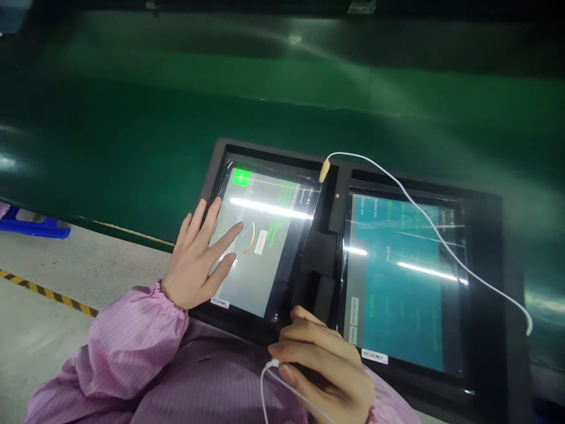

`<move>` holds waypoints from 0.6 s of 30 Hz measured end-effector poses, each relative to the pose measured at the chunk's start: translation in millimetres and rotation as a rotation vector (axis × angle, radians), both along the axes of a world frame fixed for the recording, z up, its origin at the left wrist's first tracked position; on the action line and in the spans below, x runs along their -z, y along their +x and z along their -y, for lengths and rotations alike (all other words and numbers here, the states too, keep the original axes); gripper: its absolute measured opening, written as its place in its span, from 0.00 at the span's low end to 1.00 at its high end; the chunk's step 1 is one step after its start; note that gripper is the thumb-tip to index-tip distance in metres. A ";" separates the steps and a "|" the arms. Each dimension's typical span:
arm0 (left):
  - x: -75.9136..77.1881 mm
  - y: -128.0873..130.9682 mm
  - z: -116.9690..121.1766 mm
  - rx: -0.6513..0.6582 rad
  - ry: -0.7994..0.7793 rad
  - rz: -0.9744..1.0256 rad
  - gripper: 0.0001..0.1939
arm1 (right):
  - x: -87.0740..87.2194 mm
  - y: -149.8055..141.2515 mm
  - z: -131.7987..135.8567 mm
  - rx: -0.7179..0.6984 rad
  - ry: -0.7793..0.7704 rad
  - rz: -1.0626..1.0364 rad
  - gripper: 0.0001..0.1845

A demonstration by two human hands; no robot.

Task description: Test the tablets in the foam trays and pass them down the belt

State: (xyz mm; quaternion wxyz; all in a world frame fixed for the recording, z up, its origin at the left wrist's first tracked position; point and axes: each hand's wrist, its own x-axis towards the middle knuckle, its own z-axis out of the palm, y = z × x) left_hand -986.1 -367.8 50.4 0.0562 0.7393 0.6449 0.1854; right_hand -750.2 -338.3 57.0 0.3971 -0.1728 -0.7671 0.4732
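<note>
Green conveyor belt is running wide across the top of my head view, and a black foam tray is sitting on its near edge with two tablets lying side by side in separate recesses.

I am resting my left hand on the left tablet. The hand is spread open and gripping nothing; my fingers are lying flat on the lower left part of the lit screen, with the forefinger tip reaching just short of a curved orange gauge and a small white label shown there. A bright green square is glowing in the screen's top left corner, and green lines of text are running down its right side.

I am curling my right hand at the near edge of the tray, below the gap between the two tablets. The fingers are closing around the white end of a thin white cable, pinching its plug between thumb and forefinger; the cord is trailing down over my purple sleeve.

The right tablet is showing a teal screen with faint text and ceiling lights glaring on it. A second white cable is arching across it from a yellowish connector at the top of the divider to the tray's right side.

At left, grey floor with a yellow-and-black stripe is showing, and a blue bin is lying near the belt.
</note>
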 end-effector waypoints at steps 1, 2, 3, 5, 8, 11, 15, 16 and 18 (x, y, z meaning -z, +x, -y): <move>0.2 -0.2 -0.3 0.005 0.003 -0.007 0.23 | -0.2 0.1 -0.1 0.004 -0.001 0.002 0.07; 0.4 -0.3 -0.6 0.006 0.004 -0.014 0.23 | -0.3 0.3 -0.2 0.005 -0.003 0.006 0.06; 0.7 -0.5 -1.0 0.005 0.004 -0.020 0.23 | -0.2 0.5 -0.1 0.005 -0.007 0.009 0.06; 1.2 -0.6 -1.6 0.000 0.003 -0.027 0.23 | 0.4 1.1 0.0 0.001 -0.014 0.017 0.06; 1.6 -0.4 -2.0 -0.002 0.005 -0.029 0.23 | 1.6 1.7 0.4 -0.004 -0.011 0.017 0.08; 1.0 0.4 -1.3 -0.002 0.010 -0.023 0.23 | 1.8 1.2 0.2 0.002 -0.010 0.019 0.07; 0.5 -1.6 -4.6 -0.007 -0.012 -0.010 0.24 | -0.1 0.3 -1.2 0.005 -0.017 0.022 0.07; 1.0 -3.2 -8.0 -0.008 -0.017 -0.009 0.24 | -0.5 0.4 -1.6 0.001 -0.018 0.023 0.07; 2.5 -8.1 -18.9 -0.028 -0.018 -0.016 0.25 | -1.1 0.8 -2.3 -0.004 -0.015 0.030 0.06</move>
